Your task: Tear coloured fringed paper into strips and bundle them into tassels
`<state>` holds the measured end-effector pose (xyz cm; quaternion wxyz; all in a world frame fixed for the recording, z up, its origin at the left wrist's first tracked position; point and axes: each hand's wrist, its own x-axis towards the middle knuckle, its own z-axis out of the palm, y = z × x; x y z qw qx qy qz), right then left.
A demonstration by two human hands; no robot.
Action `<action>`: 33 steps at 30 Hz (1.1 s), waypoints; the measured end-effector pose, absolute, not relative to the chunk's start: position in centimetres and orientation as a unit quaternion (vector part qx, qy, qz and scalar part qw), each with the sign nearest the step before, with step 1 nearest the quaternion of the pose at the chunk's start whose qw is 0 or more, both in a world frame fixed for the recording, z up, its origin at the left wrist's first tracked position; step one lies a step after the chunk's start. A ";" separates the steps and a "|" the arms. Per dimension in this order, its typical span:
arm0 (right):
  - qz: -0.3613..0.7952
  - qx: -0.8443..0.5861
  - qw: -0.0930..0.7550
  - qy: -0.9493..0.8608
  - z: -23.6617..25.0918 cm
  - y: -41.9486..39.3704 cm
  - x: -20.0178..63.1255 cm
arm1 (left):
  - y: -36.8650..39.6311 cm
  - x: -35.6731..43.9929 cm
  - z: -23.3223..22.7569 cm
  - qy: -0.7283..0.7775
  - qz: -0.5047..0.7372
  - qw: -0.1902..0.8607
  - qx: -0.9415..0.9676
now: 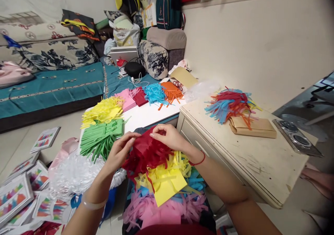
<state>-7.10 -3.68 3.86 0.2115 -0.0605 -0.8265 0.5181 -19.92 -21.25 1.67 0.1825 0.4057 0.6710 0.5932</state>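
Both hands pinch the top edge of the red fringed paper [146,153]; the left hand [120,150] and the right hand [168,136] grip it with closed fingertips; below this paper lie yellow fringed paper [164,179] and pink fringed paper [159,210]; left of it lies green fringed paper [100,137].

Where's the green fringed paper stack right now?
In the head view, the green fringed paper stack lies left of centre on the white board, just below the yellow fringed stack and beside the left hand, which pinches red fringed paper.
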 end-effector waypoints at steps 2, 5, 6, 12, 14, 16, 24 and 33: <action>0.566 -0.081 0.186 -0.799 3.5 -3.4 -7.7 | -21.5 -19.7 0.5 0.652 0.592 0.193 0.432; 0.613 -0.100 0.161 -0.767 2.9 -3.1 -8.3 | -21.6 -19.0 -1.0 0.625 0.599 0.196 0.461; 0.619 -0.101 0.158 -0.763 2.8 -3.0 -8.4 | -21.5 -18.7 -1.4 0.626 0.593 0.183 0.471; 0.501 -0.107 0.229 -0.828 3.1 -3.1 -8.0 | -21.1 -17.7 -2.7 0.721 0.467 0.068 0.506; 0.375 -0.094 0.271 -0.881 3.2 -4.3 -7.3 | -21.0 -17.6 -3.1 0.752 0.444 0.056 0.484; 0.247 -0.040 0.272 -0.929 2.9 -5.9 -6.6 | -20.9 -17.6 -3.4 0.758 0.453 0.057 0.466; 0.127 -0.046 0.181 -0.974 1.3 -6.0 -8.0 | -20.9 -17.3 -3.0 0.773 0.448 -0.064 0.446; 0.203 0.012 0.433 -0.878 10.0 -4.0 -8.8 | -17.2 -20.0 6.2 0.691 0.454 -0.204 0.524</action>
